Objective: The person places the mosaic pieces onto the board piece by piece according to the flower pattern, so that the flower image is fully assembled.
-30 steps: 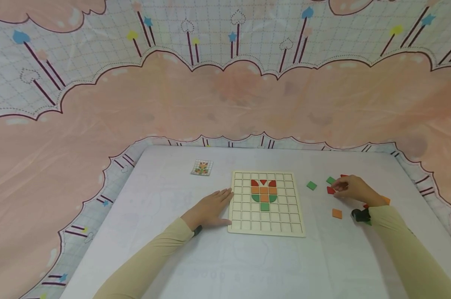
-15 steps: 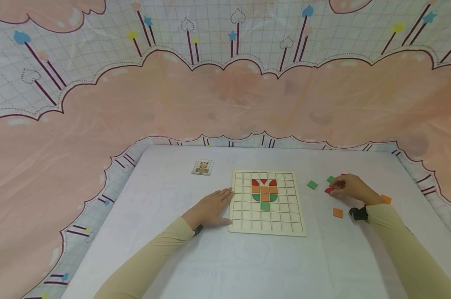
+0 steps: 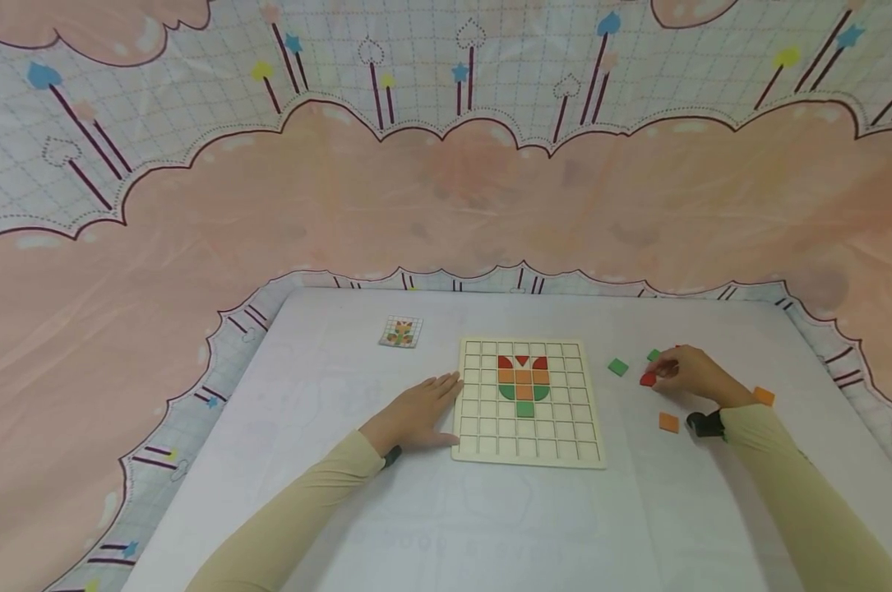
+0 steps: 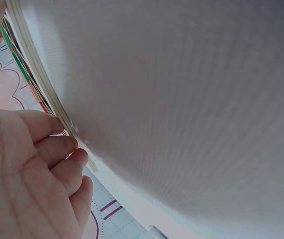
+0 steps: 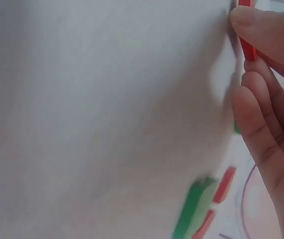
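Note:
A pale wooden grid board (image 3: 482, 436) lies mid-table, with red, orange and green tiles forming a tulip shape in its upper cells. My left hand (image 3: 414, 415) lies along the board's left side, fingers extended and fingertips at its edge; the left wrist view has those fingers (image 4: 72, 169) against the rim. To the right of the board, my right hand (image 3: 688, 376) pinches a red tile (image 3: 648, 379) between thumb and fingers, low over the table. Seen from the right wrist, the red tile (image 5: 247, 45) stands edge-on under the thumb.
A small pattern card (image 3: 400, 331) lies at the back left. Around my right hand are loose tiles: a green tile (image 3: 618, 367), another green tile (image 3: 653, 355) behind the fingers, an orange tile (image 3: 668, 422) in front, and an orange tile (image 3: 764, 395) by the sleeve.
My right hand has taken hold of the red tile, which lay flat a second ago, and shifted it slightly left, tilting it. The left hand and the board have stayed put.

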Demonstrator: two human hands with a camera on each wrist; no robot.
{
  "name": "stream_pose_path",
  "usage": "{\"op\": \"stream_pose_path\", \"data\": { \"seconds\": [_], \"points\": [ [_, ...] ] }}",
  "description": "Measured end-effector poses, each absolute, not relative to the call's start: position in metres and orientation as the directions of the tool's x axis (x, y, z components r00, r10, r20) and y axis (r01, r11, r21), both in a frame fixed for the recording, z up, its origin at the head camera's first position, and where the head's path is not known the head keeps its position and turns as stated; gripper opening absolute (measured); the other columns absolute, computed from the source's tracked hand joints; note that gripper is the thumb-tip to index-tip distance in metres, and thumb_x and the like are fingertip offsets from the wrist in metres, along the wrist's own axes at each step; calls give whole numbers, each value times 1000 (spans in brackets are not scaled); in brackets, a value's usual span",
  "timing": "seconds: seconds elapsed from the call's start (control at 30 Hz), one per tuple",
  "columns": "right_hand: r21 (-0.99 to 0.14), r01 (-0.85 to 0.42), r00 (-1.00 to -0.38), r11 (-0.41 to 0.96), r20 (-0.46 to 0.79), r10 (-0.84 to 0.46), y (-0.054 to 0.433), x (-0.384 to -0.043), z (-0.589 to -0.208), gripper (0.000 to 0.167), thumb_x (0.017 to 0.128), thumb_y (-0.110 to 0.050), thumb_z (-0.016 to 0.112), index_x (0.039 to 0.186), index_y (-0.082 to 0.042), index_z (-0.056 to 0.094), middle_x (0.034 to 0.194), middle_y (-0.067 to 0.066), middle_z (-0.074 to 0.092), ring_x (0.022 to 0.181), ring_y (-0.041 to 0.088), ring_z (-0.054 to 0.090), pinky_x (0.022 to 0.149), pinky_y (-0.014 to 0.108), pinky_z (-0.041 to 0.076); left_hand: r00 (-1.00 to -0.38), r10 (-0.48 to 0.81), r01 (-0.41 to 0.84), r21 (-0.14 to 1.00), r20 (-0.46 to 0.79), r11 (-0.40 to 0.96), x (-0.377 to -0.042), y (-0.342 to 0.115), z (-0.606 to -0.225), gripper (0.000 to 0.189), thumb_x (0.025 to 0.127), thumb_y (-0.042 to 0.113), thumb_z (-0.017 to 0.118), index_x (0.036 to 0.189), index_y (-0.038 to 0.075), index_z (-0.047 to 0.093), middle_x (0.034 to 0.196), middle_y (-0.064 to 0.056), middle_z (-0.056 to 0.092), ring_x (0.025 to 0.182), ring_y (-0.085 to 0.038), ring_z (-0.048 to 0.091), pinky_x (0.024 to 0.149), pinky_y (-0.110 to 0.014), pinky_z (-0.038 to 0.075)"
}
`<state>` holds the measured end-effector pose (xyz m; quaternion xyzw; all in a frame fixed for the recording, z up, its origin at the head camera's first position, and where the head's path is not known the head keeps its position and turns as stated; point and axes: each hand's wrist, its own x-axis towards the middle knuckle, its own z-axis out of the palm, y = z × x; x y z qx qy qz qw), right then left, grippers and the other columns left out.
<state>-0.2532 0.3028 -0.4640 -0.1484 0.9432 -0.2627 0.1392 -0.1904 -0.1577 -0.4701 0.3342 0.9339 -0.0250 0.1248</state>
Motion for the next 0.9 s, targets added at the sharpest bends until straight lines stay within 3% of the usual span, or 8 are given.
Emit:
{"op": "stream_pose_path", "data": {
  "seconds": [0.33,0.9],
  "points": [
    [-563,-330,-902,758,-50,-430,270,-249,-451,21,74,-8,76,93,0,70,87,10,68,78,14,58,66,19,50,-746,615,628,36,-257,777,-190,-157,-469,91,86,64,48,150,4,21,157,-12,18,145,-24,21,120,-36,22],
    [-656,-312,-856,687,-120,-503,186,-234,-456,20,74,-9,77,93,-6,71,92,5,66,83,16,55,76,28,53,-747,618,629,38,-246,776,-190,-158,-471,92,87,65,47,150,4,20,157,-12,19,145,-24,21,120,-35,22]
  ]
}}
